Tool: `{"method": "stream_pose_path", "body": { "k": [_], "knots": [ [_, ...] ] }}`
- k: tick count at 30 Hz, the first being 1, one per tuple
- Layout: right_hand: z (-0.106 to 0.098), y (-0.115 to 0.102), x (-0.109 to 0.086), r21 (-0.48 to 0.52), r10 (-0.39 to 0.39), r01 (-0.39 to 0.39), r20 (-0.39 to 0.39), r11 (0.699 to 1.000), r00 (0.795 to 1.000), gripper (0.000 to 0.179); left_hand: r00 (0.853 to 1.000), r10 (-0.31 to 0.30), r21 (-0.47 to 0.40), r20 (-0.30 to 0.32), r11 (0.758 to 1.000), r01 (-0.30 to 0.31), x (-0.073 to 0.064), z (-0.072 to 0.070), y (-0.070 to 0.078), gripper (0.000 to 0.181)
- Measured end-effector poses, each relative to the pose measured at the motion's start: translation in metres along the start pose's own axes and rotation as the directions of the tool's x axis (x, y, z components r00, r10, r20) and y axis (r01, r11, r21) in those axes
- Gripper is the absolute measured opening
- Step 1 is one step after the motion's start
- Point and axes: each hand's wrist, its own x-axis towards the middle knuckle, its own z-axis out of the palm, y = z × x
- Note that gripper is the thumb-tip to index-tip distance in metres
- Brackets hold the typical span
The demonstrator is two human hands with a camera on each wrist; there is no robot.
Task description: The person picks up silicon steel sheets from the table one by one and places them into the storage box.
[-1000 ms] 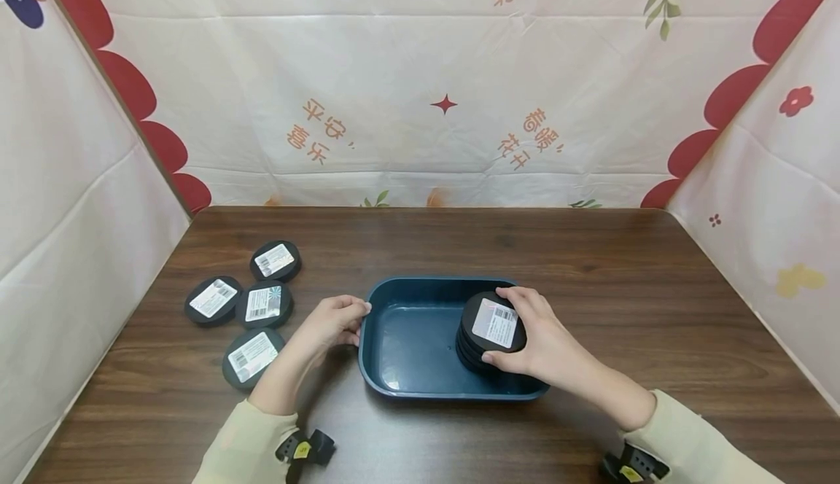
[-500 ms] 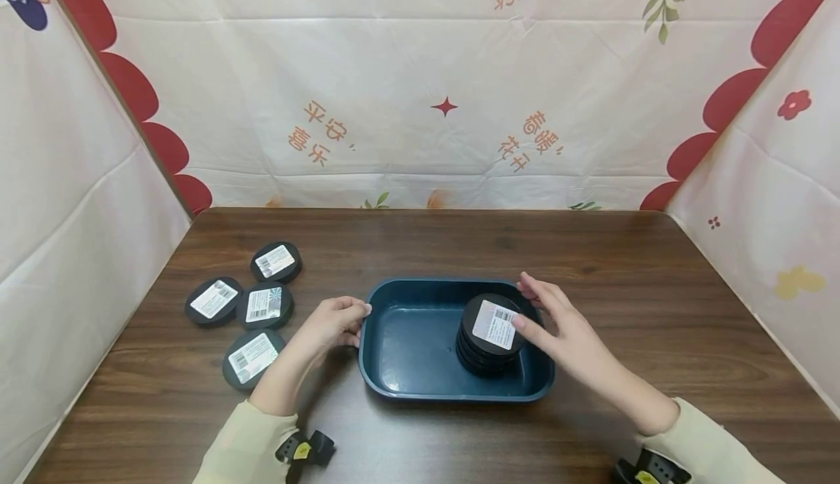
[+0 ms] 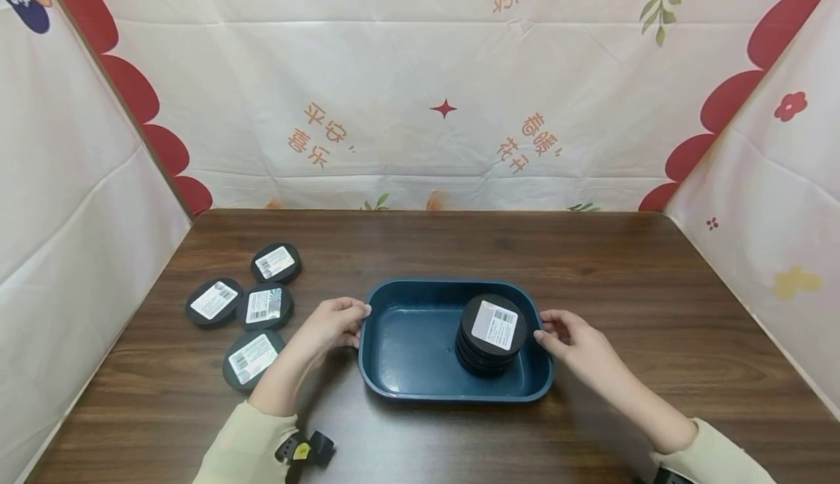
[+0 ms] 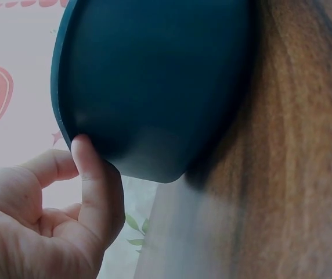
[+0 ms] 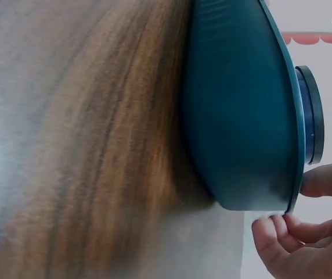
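Note:
A dark blue-green rectangular tray [image 3: 407, 353] sits on the wooden table. Inside, near its right end, stands a stack of round black discs [image 3: 494, 325] with a white barcode label on top. My left hand [image 3: 333, 324] pinches the tray's left rim between thumb and fingers; the left wrist view shows that grip on the tray wall [image 4: 154, 87]. At the opposite end, my right hand [image 3: 580, 342] holds the right rim. In the right wrist view, its thumb [image 5: 325, 179] lies over the rim, with the other fingers curled below it.
Several more labelled black discs lie loose left of the tray, one at the back [image 3: 275, 262], another [image 3: 252, 358] close to my left forearm. The brown table [image 3: 420, 440] ends at a printed white cloth [image 3: 394, 61] behind and at both sides.
My right hand has let go of the disc stack, moved right and taken hold of the tray's right rim. The left hand keeps its grip; the tray and loose discs have not visibly moved.

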Motion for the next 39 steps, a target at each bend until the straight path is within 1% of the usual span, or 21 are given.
{"method": "stream_pose_path", "body": {
  "k": [3, 5, 8, 10, 14, 16, 18, 22, 26, 29, 37, 39],
  "knots": [
    [0.0002, 0.0039, -0.0005, 0.03, 0.041, -0.041, 0.012, 0.999, 0.999, 0.04, 1.0, 0.004, -0.01, 0.002, 1.0, -0.004, -0.0001, 0.0, 0.0, 0.027],
    [0.0002, 0.0057, -0.0005, 0.079, 0.06, -0.062, 0.028, 0.995, 0.998, 0.039, 1.0, 0.006, -0.017, 0.003, 1.0, -0.006, -0.0001, 0.0001, -0.0003, 0.027],
    [-0.0004, 0.0068, 0.0003, 0.163, 0.088, -0.099, 0.075, 0.982, 0.993, 0.04, 1.0, 0.005, -0.019, 0.005, 1.0, -0.005, -0.0003, 0.0001, -0.0008, 0.027],
    [-0.0004, 0.0069, 0.0006, 0.244, 0.119, -0.145, 0.119, 0.959, 0.986, 0.042, 1.0, 0.005, -0.02, 0.008, 1.0, -0.004, -0.0004, -0.0002, -0.001, 0.027],
    [-0.0006, 0.0065, 0.0022, 0.387, 0.167, -0.232, 0.194, 0.893, 0.967, 0.042, 1.0, 0.008, -0.015, 0.018, 1.0, -0.008, -0.0009, -0.001, 0.0008, 0.028],
    [-0.0005, 0.007, 0.0034, 0.431, 0.166, -0.246, 0.215, 0.868, 0.962, 0.041, 1.0, 0.013, -0.015, 0.023, 1.0, -0.012, -0.001, -0.0012, 0.0018, 0.028],
    [-0.0005, 0.0073, 0.0044, 0.452, 0.157, -0.246, 0.224, 0.857, 0.962, 0.04, 1.0, 0.017, -0.013, 0.025, 1.0, -0.017, -0.0011, -0.0014, 0.0023, 0.028],
    [-0.0005, 0.0075, 0.0049, 0.459, 0.139, -0.236, 0.236, 0.856, 0.962, 0.039, 0.999, 0.034, -0.001, 0.023, 0.999, -0.034, -0.0008, -0.0022, 0.0005, 0.027],
    [-0.0007, 0.0068, 0.0046, 0.447, 0.138, -0.235, 0.239, 0.863, 0.961, 0.041, 0.997, 0.069, 0.008, 0.026, 0.998, -0.069, -0.0011, -0.003, -0.0024, 0.025],
    [-0.0009, 0.0057, 0.0045, 0.447, 0.144, -0.24, 0.238, 0.862, 0.961, 0.041, 0.996, 0.088, 0.013, 0.022, 0.996, -0.088, -0.002, -0.0031, -0.0029, 0.024],
    [-0.0001, 0.006, 0.0033, 0.444, 0.15, -0.243, 0.233, 0.862, 0.961, 0.039, 0.993, 0.114, 0.059, -0.004, 0.992, -0.114, -0.0048, -0.0006, -0.0002, 0.025],
    [0.0009, 0.0071, 0.0031, 0.443, 0.141, -0.234, 0.232, 0.865, 0.962, 0.038, 0.993, 0.12, 0.077, -0.015, 0.99, -0.118, -0.0058, 0.0002, -0.0005, 0.024]
  ]
}}
